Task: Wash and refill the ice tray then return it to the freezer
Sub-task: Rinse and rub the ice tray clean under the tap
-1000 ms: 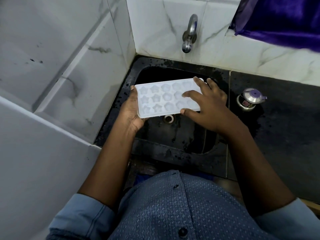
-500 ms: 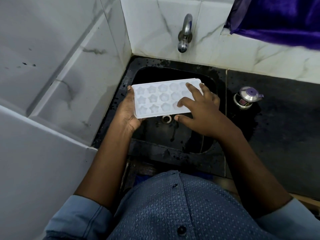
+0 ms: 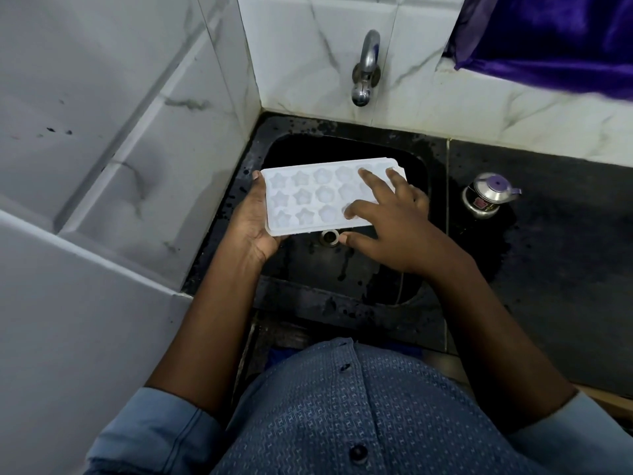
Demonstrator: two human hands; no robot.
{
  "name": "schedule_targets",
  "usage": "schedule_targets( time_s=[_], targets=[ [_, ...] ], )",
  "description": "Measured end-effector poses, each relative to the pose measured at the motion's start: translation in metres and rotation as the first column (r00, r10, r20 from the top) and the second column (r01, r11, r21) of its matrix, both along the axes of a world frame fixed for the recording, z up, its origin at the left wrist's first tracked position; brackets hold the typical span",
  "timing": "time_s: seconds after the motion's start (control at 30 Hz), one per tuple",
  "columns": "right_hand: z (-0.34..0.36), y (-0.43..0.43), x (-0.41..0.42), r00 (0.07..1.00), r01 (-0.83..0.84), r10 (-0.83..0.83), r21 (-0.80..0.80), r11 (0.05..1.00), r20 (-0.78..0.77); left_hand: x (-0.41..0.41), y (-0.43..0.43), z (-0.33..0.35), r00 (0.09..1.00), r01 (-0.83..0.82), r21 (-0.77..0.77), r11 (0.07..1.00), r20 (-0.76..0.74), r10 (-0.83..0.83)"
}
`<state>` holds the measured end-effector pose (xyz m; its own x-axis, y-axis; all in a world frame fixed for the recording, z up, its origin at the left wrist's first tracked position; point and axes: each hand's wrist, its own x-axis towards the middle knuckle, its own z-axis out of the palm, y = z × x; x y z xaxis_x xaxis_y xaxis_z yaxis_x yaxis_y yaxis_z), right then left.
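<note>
Holding the tray (image 3: 308,197) level over the sink (image 3: 260,145), below the tap (image 3: 365,70). Gripping its left end in the left hand (image 3: 251,224), thumb at the far corner. Resting the right hand (image 3: 397,234) on its right cells, fingers straight and spread.

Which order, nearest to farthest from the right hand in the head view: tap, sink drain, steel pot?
1. Sink drain, just left of the right hand's thumb.
2. Steel pot, on the counter to its right.
3. Tap, on the back wall.
</note>
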<state>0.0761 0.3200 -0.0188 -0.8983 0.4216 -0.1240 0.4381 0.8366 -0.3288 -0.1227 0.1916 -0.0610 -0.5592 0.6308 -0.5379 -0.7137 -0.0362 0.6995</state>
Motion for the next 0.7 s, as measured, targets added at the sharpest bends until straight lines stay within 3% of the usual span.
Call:
schedule_targets(
  time_s=[0.7],
  targets=[
    [0.0006,-0.0068,-0.0027,0.999,0.033,-0.032,0.035,0.999,-0.007,0.0043,-0.0030,-0.0002,1.000,-0.010,-0.002,1.000,-0.014,0.010]
  ],
)
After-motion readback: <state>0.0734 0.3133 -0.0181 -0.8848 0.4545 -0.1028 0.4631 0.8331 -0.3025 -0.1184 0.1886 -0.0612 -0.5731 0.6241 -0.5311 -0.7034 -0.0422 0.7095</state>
